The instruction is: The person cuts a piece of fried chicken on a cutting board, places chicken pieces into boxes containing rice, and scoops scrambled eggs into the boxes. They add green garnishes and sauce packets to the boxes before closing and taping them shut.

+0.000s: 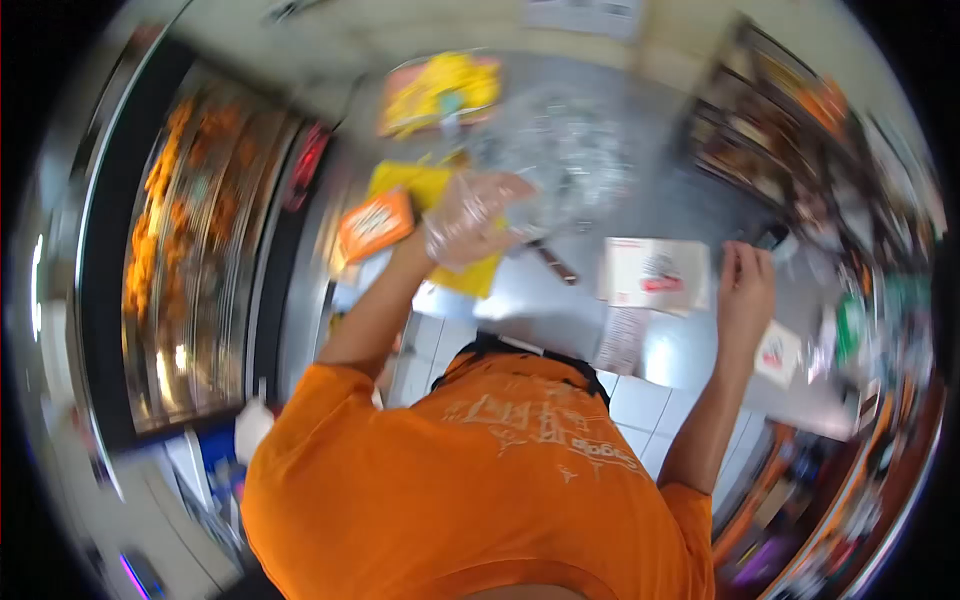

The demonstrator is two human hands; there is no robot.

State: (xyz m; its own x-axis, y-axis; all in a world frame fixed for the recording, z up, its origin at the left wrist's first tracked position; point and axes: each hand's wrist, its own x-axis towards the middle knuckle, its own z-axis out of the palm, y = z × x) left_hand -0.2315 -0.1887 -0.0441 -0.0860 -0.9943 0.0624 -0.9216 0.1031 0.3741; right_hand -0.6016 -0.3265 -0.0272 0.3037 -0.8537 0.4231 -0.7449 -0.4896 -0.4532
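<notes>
Head view: gloved left hand [470,215] spread over yellow paper [425,185]; right hand [745,285] curled, grip unclear, beside a white carton [655,272].

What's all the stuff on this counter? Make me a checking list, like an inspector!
Surface: shiny metal counter, blurred.
Job's things: orange packet beside the left hand; yellow sheet under it; white card beside the right hand.
Clutter: clear plastic bags, tray of yellow food, small card.
Hands: left in a clear glove; right bare, fingers curled; grips unclear.
Cables: nothing seen.
Surroundings: display case of fried food at left, shelves at right.
</notes>
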